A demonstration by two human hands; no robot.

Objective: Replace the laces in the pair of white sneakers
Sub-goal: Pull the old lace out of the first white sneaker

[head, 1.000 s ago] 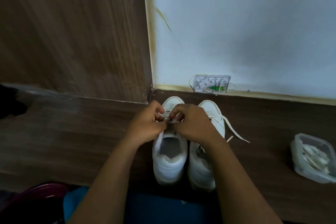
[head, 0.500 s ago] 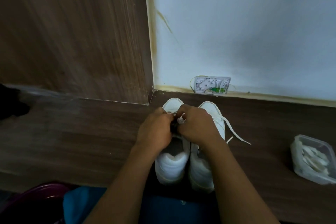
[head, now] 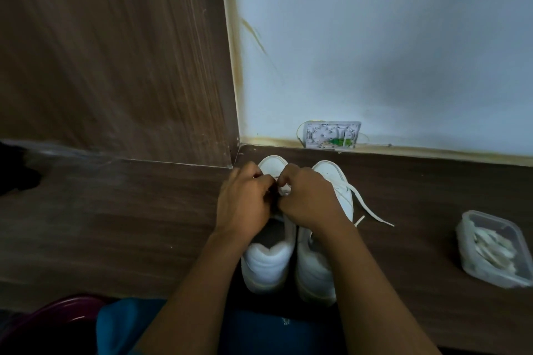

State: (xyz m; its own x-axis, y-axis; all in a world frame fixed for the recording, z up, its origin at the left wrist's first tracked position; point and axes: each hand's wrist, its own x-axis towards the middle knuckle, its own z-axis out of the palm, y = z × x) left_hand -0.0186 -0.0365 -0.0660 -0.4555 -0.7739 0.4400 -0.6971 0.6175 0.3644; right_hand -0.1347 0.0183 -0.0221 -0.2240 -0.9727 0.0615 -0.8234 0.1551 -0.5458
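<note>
Head view, only view: pair of white sneakers side by side on the wooden table (head: 115, 225), toes toward the wall, heels toward the person. Both hands are over the front of the left sneaker (head: 268, 265). The left hand (head: 245, 202) is curled, fingertips tucked in at the eyelet rows. The right hand (head: 308, 199) is curled too, thumb and fingers meeting the left hand's. A scrap of white lace (head: 284, 190) shows between them, so both look to be pinching it; the exact eyelet is hidden by knuckles. On the right sneaker (head: 331, 173) a loose lace (head: 366, 207) trails off its outer side onto the table. The clear plastic container (head: 465, 239) sits well apart to the right, with pale laces (head: 490, 248) heaped inside. A small wall box (head: 328, 135) sits behind the toes. Handling, my judgement: the lace is flat, soft and limp and will not push through an eyelet by itself, so take it at the stiff tip and pull the slack after. The sneaker is light and may slide or tip when tugged; steady it at the upper beside the eyelets.
</note>
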